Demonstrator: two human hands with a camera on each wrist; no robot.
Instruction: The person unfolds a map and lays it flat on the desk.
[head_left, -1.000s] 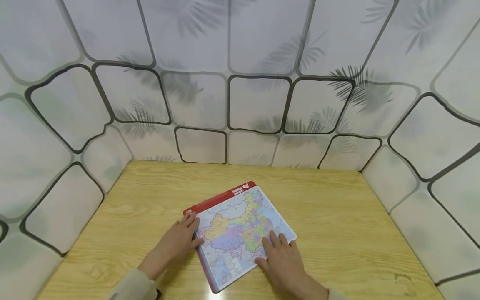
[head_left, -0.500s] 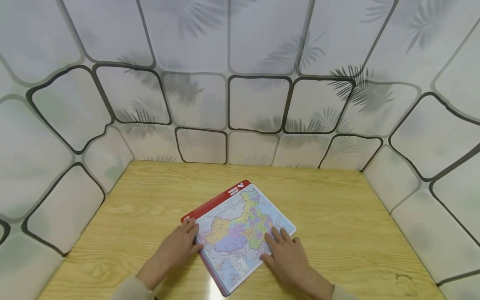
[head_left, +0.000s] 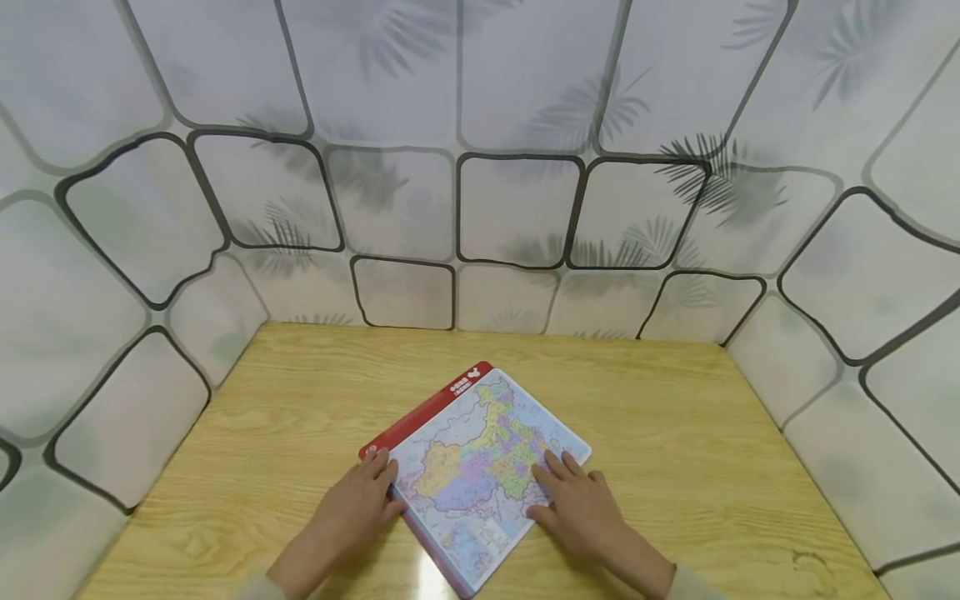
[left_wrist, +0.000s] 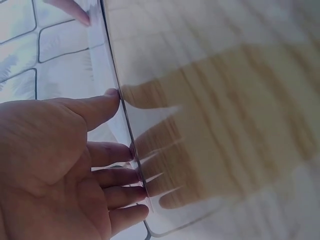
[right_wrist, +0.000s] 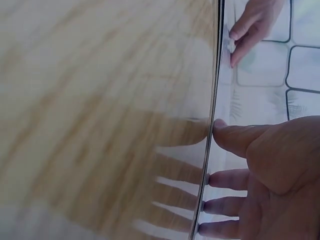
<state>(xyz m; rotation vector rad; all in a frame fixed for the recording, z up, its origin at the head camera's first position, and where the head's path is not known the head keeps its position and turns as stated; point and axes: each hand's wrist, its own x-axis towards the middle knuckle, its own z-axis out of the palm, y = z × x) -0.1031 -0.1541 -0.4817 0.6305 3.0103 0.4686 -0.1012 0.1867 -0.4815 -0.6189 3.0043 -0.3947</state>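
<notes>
Map board: under outstretched fingers of left hand at left edge and right hand over lower right edge. Bears red strip along upper left side. Lies flat, aslant, on wood-grained surface. Backed by pale walls patterned with dark outlines and leaves.

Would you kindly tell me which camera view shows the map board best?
The head view: the map board lies face up, its colored regions and red strip plain, the left hand and right hand touching its edges. Both wrist views show it nearly edge-on, its printing not discernible.
</notes>
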